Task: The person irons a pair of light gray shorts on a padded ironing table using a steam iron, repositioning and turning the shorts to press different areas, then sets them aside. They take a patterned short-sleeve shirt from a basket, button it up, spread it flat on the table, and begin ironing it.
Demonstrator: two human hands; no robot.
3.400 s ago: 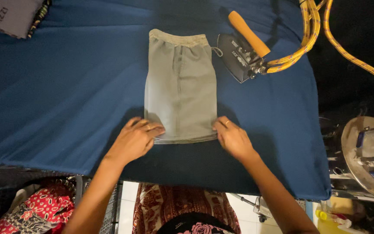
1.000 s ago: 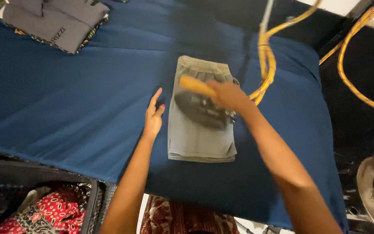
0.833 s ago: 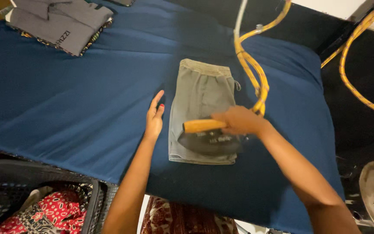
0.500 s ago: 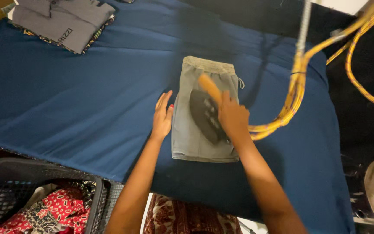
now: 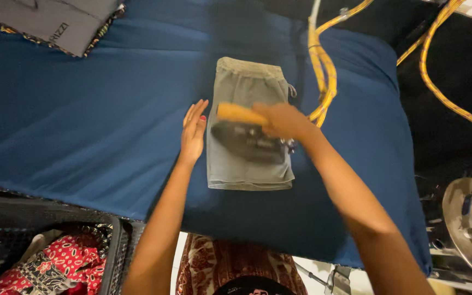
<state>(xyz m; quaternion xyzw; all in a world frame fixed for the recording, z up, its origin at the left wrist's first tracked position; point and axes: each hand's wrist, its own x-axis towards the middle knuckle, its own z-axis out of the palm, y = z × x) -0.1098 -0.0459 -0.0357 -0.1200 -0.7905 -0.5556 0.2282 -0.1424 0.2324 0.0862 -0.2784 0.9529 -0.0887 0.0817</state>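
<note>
At the near edge of the blue surface (image 5: 83,142), a laundry basket (image 5: 45,246) sits below. Mid-surface, the folded grey shorts (image 5: 247,164) lie flat; the left hand (image 5: 194,133) rests open beside them, best kept clear. The right hand's (image 5: 285,120) grip is closed on the iron (image 5: 247,139). Yellow hoses (image 5: 323,76) trail near; folded clothes (image 5: 55,24) occupy the far left corner.

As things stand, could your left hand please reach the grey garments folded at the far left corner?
Probably yes: the left hand lies flat beside the shorts, and only bare blue cloth lies before the grey garments.
</note>
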